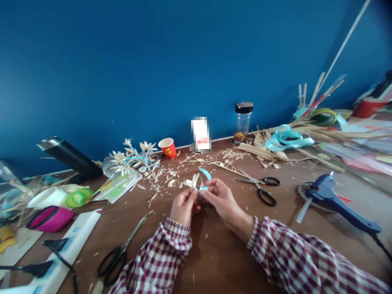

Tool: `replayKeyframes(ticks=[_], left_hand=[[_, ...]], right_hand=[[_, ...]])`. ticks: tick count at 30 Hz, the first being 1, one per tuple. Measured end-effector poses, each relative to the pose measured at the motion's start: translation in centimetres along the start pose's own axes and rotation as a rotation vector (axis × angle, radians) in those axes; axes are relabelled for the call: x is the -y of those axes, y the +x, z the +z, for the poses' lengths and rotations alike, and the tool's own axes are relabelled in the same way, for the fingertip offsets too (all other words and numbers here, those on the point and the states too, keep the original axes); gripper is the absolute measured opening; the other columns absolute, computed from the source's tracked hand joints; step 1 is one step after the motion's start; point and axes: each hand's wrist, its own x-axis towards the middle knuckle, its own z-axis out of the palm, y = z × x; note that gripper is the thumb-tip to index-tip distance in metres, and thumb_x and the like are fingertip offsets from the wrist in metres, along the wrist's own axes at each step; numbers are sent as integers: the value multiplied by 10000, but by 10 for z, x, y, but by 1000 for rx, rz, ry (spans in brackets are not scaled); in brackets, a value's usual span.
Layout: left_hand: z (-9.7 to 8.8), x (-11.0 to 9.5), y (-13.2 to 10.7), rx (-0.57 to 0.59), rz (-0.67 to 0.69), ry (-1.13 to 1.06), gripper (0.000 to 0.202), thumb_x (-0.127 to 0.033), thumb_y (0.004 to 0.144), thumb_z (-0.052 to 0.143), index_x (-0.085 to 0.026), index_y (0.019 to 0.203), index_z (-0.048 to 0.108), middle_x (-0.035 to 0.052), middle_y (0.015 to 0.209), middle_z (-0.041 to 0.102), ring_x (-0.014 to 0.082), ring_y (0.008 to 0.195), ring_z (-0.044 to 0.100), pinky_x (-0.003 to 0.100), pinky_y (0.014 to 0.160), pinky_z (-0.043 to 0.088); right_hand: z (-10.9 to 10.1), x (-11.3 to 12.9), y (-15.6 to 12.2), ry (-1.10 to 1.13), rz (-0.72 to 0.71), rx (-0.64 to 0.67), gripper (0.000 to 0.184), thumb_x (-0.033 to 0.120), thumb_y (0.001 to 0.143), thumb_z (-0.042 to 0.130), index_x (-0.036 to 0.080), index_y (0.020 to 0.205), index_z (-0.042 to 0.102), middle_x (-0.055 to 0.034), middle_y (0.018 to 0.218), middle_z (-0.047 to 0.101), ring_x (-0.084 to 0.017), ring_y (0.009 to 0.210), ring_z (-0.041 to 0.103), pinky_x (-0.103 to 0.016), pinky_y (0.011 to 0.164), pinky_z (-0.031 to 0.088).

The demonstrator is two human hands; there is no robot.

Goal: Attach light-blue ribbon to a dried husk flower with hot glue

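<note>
Pale petalled flower (192, 181) and light-blue ribbon (206, 174) meet at the fingertips, just above the middle of the brown table (217, 261). The left hand (183, 204) has thumb and fingers pinched together at the flower's base; the right hand (223, 200) is closed at thumb and forefinger on the ribbon, whose loose end curls up on the far side. Near left lie black-handled scissors (124, 246), with a white power strip (76, 232) further left. To the right is a blue glue gun (332, 200). A second pair of scissors (256, 182) lies open, just beyond the right hand. Farther off, pale shavings (165, 175) litter the wood, before a red paper cup (170, 150), a black-lidded jar (244, 121) and the blue wall (183, 61).
</note>
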Motion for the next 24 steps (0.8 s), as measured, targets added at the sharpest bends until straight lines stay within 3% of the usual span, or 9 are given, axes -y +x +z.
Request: replayKeyframes(ticks=[9,15,24], left_hand=[[-4,-10,-1,-54,-19,44,420,-430,526,803,-157,833,714,-14,679,593,55,541,473,133,419,420],[-8,-3,2,-15,25,112,411,-464,570,774,-121,773,673,-34,551,525,53,467,452,150,393,374],[-9,1,3,27,62,181,413,-517,654,695,-139,801,616,-51,520,506,29,395,375,134,341,249]], right_hand=[[-2,2,1,-41,47,39,318,301,629,752,183,843,548,49,662,575,-74,587,528,-222,611,443],[-2,2,3,-55,47,32,271,324,651,729,163,780,554,41,682,570,-57,581,516,-201,595,443],[-1,-1,-1,-99,-18,-51,286,266,659,695,198,801,457,99,526,488,-68,492,479,-202,527,409]])
